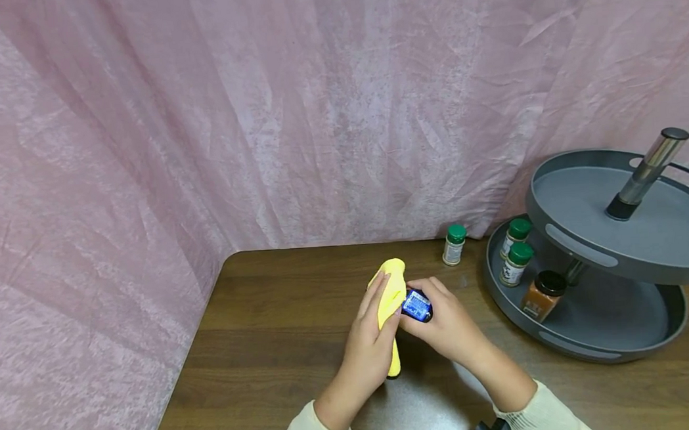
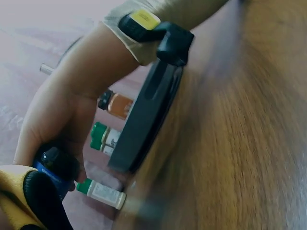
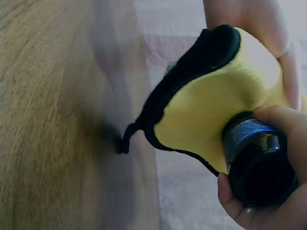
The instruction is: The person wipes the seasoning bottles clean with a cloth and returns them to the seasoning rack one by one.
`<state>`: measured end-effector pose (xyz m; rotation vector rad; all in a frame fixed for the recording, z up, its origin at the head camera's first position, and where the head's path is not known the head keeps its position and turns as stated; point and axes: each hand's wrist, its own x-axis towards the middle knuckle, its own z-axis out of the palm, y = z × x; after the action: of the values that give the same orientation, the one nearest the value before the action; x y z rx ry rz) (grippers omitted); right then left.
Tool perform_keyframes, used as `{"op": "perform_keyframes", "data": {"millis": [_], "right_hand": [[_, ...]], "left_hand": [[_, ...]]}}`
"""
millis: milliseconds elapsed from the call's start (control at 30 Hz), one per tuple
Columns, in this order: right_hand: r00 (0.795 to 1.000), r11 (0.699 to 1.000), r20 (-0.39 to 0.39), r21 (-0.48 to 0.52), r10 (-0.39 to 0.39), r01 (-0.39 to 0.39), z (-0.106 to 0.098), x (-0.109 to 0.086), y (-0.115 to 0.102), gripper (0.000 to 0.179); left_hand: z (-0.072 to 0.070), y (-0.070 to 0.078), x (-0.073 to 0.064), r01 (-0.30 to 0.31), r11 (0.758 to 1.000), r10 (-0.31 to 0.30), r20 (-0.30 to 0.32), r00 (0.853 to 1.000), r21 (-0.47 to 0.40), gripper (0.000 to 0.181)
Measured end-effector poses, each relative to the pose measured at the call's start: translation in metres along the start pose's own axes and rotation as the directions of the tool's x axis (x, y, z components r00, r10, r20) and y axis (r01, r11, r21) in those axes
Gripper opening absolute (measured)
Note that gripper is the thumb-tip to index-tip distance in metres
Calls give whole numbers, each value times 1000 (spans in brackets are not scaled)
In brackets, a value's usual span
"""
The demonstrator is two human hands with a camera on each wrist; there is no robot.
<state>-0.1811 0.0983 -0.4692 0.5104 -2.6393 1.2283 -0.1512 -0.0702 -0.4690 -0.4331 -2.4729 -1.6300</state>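
My left hand (image 1: 368,335) holds a yellow cloth (image 1: 393,287) with black edging, bunched against its palm and hanging down over the table. In my right hand (image 1: 450,323) is a small dark jar with a blue label (image 1: 417,306), gripped between fingers and thumb. One end of the jar (image 3: 261,165) meets the cloth (image 3: 201,108) in the right wrist view, and its black end faces that camera. The left wrist view shows the jar (image 2: 56,167) beside the black cloth edge, with the right hand's fingers curled round it.
A two-tier grey turntable tray (image 1: 601,347) stands at the right. Its lower tier holds two green-capped jars (image 1: 513,265) and a black-lidded jar of orange-brown spice (image 1: 543,296). Another green-capped jar (image 1: 454,246) stands on the wooden table (image 1: 269,344) near the pink curtain (image 1: 338,110).
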Motion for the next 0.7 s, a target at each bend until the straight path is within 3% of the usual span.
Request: {"op": "perform_keyframes", "data": {"millis": [100, 200, 433, 567, 700], "right_hand": [[999, 999, 24, -12, -31, 31, -1, -1, -2, 46], [996, 998, 58, -12, -69, 70, -1, -2, -4, 41], [984, 988, 92, 27, -151, 149, -4, -3, -6, 51], [977, 979, 74, 52, -202, 199, -5, -4, -7, 58], [974, 972, 35, 81, -225, 222, -6, -4, -8, 60]], "left_hand": [[1, -2, 0, -47, 992, 48, -6, 999, 114, 61], [0, -2, 1, -59, 989, 62, -16, 998, 134, 57], [-7, -2, 7, 43, 997, -44, -27, 999, -60, 43], [-9, -2, 9, 107, 978, -114, -30, 993, -178, 35], [-11, -2, 9, 151, 950, -166, -30, 986, -274, 40]]}}
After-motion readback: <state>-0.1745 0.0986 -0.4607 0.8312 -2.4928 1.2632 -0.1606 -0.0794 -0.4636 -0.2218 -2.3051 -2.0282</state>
